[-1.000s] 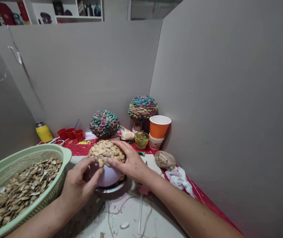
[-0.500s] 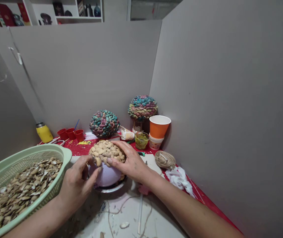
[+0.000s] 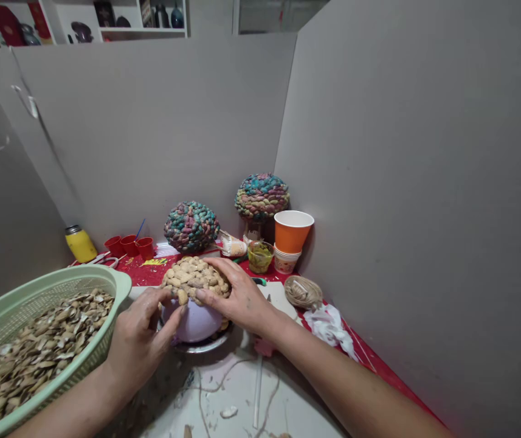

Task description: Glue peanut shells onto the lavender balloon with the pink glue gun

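Lilac and smooth, the round form (image 3: 199,323) sits above a metal dish (image 3: 205,348) on the bench (image 3: 235,392), and a cover of peanuts (image 3: 193,272) lies over its top. The right hand (image 3: 247,299) grasps this cover from the right, while the left hand (image 3: 139,331) holds one peanut (image 3: 182,297) between thumb and fingers, at the cover's lower edge.

Walls (image 3: 164,121): looked grey and dim, darkest at far left.
Table (image 3: 230,395): was paler midway, with soft shadow below the left hand (image 3: 139,328).
Dish (image 3: 203,349): caught a glint along its rim.
Basket (image 3: 105,272): was stretched toward the corner by lens distortion.
Shelf (image 3: 151,33): looked soft in detail.
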### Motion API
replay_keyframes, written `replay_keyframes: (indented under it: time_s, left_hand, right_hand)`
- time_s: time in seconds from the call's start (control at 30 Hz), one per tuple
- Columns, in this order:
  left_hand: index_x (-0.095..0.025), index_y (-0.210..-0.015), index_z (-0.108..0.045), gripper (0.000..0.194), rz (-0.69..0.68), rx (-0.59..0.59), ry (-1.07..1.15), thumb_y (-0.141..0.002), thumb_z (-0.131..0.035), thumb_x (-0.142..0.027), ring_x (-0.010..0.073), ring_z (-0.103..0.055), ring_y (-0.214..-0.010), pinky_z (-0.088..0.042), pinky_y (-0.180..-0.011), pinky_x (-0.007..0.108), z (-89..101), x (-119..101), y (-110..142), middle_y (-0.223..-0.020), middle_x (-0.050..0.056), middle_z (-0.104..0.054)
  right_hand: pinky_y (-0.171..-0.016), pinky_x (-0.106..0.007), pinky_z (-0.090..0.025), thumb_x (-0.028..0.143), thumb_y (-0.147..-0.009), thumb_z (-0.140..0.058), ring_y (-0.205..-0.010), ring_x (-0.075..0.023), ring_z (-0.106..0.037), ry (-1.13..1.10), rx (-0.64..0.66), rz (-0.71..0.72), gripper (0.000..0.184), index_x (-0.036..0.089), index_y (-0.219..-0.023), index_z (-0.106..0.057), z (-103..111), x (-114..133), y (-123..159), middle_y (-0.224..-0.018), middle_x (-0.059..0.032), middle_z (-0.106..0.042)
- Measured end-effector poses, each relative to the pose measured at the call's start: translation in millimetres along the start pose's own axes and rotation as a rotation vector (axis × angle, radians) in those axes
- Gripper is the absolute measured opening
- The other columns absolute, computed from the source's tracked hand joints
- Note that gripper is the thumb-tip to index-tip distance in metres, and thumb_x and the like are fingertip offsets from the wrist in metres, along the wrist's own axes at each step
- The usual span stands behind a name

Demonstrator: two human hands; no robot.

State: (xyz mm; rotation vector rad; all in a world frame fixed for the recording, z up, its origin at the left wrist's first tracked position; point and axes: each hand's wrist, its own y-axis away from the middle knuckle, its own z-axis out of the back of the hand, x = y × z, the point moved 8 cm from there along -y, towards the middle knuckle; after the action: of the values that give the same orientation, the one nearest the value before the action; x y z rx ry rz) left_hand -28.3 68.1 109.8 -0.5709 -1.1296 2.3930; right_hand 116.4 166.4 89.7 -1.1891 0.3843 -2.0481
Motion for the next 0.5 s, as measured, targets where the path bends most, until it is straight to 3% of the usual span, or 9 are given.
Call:
replay_keyframes:
  time_s: [0.3, 0.5]
  left_hand:
    - [-0.018, -0.095, -0.058, 0.01, -0.013, -0.032, -0.061, -0.087, -0.061, -0.022, 0.0087, -0.046, -0.044, -0.038, -0.043, 0.021, 5.3, -2.2, -2.0, -0.071, 0.0, -0.062]
    - [-0.019, -0.086, -0.059, 0.005, 0.094, -0.052, -0.008, -0.086, -0.062, -0.023, 0.0076, -0.047, -0.044, -0.037, -0.042, 0.019, 8.0, -2.7, -0.1, -0.066, -0.003, -0.061]
  right_hand:
    - [-0.1, -0.039, -0.041, 0.038, -0.08, -0.071, -0.117, -0.0244, -0.051, 0.006, 0.007, -0.008, 0.052, 0.019, -0.125, -0.054, 0.0, 0.4, -0.1, -0.126, -0.0077, -0.058]
    - [-0.1, -0.04, -0.041, 0.041, -0.081, -0.07, -0.117, -0.0244, -0.051, 0.005, 0.002, 0.004, 0.052, 0.021, -0.126, -0.054, 0.0, 0.4, 0.5, -0.126, -0.0074, -0.058]
